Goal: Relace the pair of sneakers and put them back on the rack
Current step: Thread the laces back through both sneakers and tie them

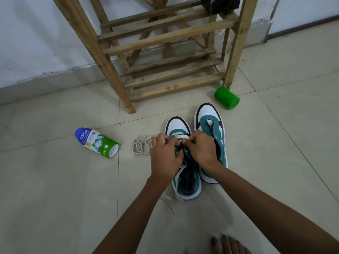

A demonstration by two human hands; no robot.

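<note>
Can't see eyelets and tongue of near sneaker (186,177), covered by left hand (165,156) and right hand (201,151). Black box (220,4) on rack (165,57) cut off by top edge. Toes (227,244) clipped at bottom edge. Small print on powder bottle (97,142) unreadable.

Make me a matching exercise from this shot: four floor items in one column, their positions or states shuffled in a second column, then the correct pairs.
Column 1
1. powder bottle
2. green cup
3. loose lace
4. right-side sneaker

Column 2
A. lying on its side by the rack's right leg
B. standing with no lace in its eyelets
C. bunched up on the tiles just left of the left hand
D. lying on its side, far left, blue cap end toward the wall

Pairs: 1-D, 2-A, 3-C, 4-B
</note>
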